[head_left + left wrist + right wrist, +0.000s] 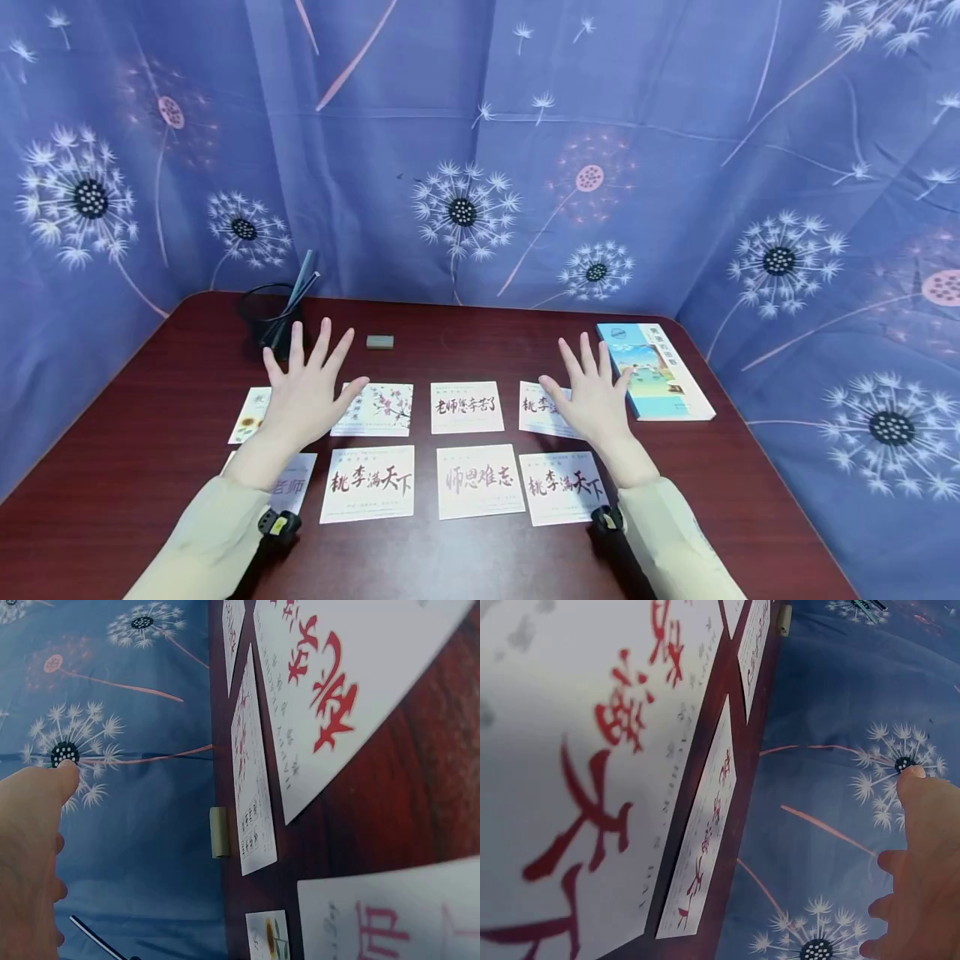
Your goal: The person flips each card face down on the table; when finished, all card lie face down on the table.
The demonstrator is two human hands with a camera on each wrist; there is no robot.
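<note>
One blue dandelion-print curtain backs a dark red-brown desk, where a person's left hand and right hand are raised, fingers spread wide, grasping nothing. An illustrated book lies just right of the right hand. Eight teacher-appreciation cards lie in two rows of four below and between the hands, long sides apparently running left to right, readable lettering upright toward the person. The left hand is nearest the sunflower card and plum-blossom card; the right, the back row's rightmost card. A gray-green eraser sits beyond the plum-blossom card.
</note>
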